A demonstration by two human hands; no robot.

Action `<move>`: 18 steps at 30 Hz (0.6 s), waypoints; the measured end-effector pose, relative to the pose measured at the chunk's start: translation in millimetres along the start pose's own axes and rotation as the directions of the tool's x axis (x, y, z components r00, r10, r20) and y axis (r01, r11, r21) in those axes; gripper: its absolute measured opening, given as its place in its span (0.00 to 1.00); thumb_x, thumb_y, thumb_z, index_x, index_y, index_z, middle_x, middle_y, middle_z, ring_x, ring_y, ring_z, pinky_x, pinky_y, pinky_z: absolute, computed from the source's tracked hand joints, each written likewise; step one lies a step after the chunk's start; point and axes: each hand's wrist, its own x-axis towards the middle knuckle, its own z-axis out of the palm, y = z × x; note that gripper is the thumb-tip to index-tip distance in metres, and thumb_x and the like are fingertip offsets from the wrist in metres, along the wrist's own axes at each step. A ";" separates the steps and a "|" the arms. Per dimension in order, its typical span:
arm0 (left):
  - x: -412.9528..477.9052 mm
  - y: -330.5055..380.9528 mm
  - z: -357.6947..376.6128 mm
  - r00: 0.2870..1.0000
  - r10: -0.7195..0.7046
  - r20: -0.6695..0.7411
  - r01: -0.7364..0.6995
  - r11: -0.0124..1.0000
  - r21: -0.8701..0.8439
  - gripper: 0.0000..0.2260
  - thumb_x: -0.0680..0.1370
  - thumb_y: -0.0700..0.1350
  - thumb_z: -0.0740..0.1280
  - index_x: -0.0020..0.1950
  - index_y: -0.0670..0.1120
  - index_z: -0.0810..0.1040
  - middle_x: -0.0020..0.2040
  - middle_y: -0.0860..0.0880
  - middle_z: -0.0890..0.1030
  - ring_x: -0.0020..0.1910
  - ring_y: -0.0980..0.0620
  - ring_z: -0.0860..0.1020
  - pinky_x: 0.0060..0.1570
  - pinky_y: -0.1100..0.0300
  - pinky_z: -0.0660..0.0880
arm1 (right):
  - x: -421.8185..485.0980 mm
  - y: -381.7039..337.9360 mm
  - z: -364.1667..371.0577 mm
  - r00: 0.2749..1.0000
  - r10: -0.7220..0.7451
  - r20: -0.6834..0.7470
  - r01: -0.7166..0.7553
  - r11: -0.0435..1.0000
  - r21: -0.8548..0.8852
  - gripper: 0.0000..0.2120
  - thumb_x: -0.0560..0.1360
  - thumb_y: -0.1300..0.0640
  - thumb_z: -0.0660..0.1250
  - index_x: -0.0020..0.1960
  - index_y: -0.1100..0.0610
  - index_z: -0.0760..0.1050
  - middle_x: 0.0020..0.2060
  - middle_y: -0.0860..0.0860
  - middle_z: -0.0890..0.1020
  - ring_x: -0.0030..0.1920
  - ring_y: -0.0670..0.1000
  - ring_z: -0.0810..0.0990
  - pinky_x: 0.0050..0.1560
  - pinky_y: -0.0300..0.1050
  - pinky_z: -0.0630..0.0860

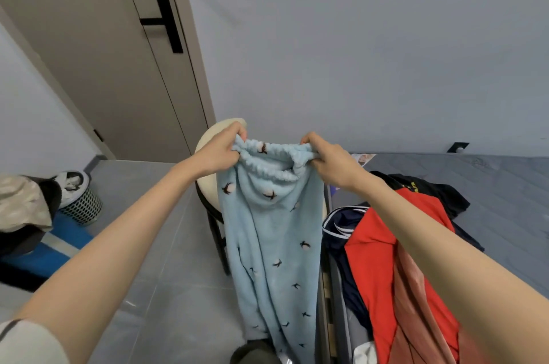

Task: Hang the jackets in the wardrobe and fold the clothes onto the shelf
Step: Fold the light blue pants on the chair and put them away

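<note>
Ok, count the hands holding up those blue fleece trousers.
2. The left hand grips the left end of the blue trousers' elastic waistband, and the right hand grips the right end. No other hand shows.

No text here can be read. The only lettering is a short strip of yellow print [411, 186] on the black garment [430, 194] — just beyond the far edge of the red garment [383, 244] — and its characters are too small and tilted to make out.
</note>
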 end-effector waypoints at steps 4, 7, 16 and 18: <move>54.5 -21.9 -14.3 0.990 -0.023 0.142 -0.001 0.986 0.164 0.16 0.68 0.26 0.53 0.46 0.46 0.64 0.40 0.49 0.68 0.39 0.50 0.64 0.33 0.58 0.60 | 52.7 6.8 -3.6 0.988 0.152 -0.032 -0.144 0.971 0.189 0.17 0.70 0.69 0.55 0.45 0.47 0.68 0.39 0.53 0.80 0.35 0.57 0.82 0.40 0.54 0.80; 94.4 -34.6 -19.0 0.985 0.013 0.169 -0.047 0.979 0.197 0.17 0.67 0.26 0.52 0.46 0.46 0.63 0.39 0.47 0.68 0.37 0.49 0.63 0.34 0.56 0.58 | 88.7 19.4 -2.1 0.977 0.200 -0.069 -0.178 0.954 0.241 0.17 0.69 0.71 0.54 0.50 0.54 0.70 0.44 0.58 0.79 0.46 0.62 0.80 0.48 0.61 0.79; 197.1 -62.5 -2.1 0.993 0.112 0.035 -0.116 0.978 0.176 0.16 0.64 0.28 0.52 0.43 0.47 0.64 0.36 0.54 0.68 0.34 0.51 0.64 0.31 0.57 0.61 | 177.7 73.5 3.2 0.950 0.266 -0.164 -0.219 0.941 0.260 0.16 0.71 0.72 0.54 0.53 0.57 0.70 0.45 0.54 0.78 0.44 0.56 0.74 0.39 0.31 0.69; 221.3 -69.8 4.5 0.991 0.131 0.013 -0.131 0.974 0.185 0.16 0.64 0.28 0.53 0.42 0.48 0.63 0.36 0.55 0.68 0.35 0.50 0.65 0.31 0.61 0.60 | 196.5 88.0 4.7 0.951 0.257 -0.169 -0.208 0.942 0.262 0.15 0.71 0.72 0.54 0.52 0.57 0.68 0.45 0.57 0.78 0.42 0.54 0.71 0.34 0.28 0.66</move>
